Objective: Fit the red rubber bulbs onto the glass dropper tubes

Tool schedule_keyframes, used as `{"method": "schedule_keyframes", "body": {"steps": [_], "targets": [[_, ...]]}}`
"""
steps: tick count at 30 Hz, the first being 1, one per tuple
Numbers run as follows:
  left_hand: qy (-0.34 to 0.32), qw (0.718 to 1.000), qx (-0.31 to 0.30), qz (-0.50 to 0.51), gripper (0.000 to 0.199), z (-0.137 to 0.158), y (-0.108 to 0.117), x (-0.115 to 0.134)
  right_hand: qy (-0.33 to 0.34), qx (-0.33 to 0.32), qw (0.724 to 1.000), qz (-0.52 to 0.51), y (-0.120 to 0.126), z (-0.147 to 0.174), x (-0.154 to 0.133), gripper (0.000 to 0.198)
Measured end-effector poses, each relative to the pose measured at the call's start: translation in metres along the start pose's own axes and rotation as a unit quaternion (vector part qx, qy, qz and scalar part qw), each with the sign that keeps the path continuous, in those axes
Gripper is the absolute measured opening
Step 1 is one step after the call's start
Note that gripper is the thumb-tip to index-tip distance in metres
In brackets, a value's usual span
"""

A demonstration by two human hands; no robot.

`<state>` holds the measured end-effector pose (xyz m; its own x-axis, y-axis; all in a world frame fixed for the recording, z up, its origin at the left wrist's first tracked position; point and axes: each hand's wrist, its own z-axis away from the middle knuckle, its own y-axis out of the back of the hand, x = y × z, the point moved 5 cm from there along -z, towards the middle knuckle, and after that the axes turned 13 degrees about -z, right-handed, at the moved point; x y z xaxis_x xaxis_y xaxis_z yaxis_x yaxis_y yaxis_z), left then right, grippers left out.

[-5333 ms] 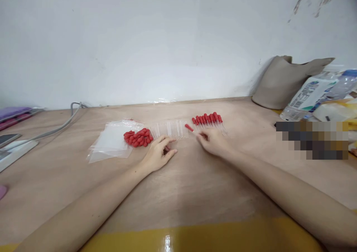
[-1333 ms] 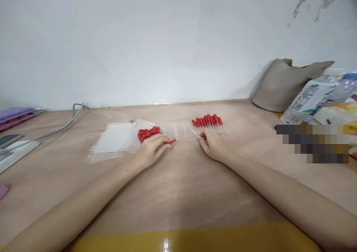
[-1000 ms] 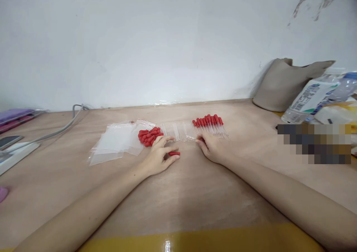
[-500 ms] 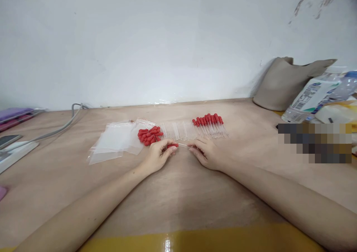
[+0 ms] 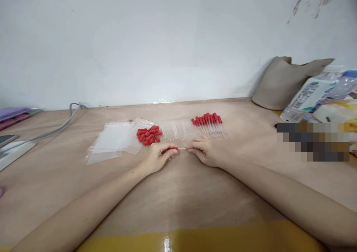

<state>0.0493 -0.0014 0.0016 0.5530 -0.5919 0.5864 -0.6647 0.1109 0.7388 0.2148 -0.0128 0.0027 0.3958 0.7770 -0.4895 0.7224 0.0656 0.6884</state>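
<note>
My left hand (image 5: 159,156) is closed around a red rubber bulb (image 5: 175,148), of which only the end shows past the fingertips. A clear thin dropper tube (image 5: 182,149) runs level from the bulb to my right hand (image 5: 203,151), whose thumb and fingers pinch its other end. Behind my left hand lies a heap of loose red bulbs (image 5: 147,134). Beyond the gap between the hands, clear tubes (image 5: 175,130) lie side by side in a row. To their right are several droppers (image 5: 208,120) with red bulbs fitted on the tubes.
Clear zip bags (image 5: 114,138) lie overlapped on the left. A grey cable (image 5: 55,132) runs to a white power strip (image 5: 18,153) and a phone (image 5: 7,139). At the right stand a taupe bag-like container (image 5: 272,86) and a labelled plastic bottle (image 5: 308,95). A white wall rises behind the table.
My fingers have closed further over the red bulb, so less of it shows. The tube now lies straighter in line with the bulb. My right hand has shifted slightly left.
</note>
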Motion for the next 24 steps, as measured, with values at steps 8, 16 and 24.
{"method": "schedule_keyframes", "body": {"steps": [8, 16, 24], "targets": [[-0.021, 0.996, 0.006, -0.09, 0.019, 0.0, 0.001, 0.007, 0.061, -0.012, 0.987, 0.146, -0.004, 0.002, -0.004, 0.022], [-0.023, 0.991, 0.041, -0.125, 0.017, -0.001, 0.007, 0.012, 0.017, 0.045, 0.998, 0.048, 0.005, 0.004, -0.003, 0.014], [-0.024, 0.993, 0.031, -0.114, 0.018, 0.001, 0.006, 0.011, 0.06, 0.058, 0.996, 0.018, 0.002, 0.004, -0.005, 0.014]]}}
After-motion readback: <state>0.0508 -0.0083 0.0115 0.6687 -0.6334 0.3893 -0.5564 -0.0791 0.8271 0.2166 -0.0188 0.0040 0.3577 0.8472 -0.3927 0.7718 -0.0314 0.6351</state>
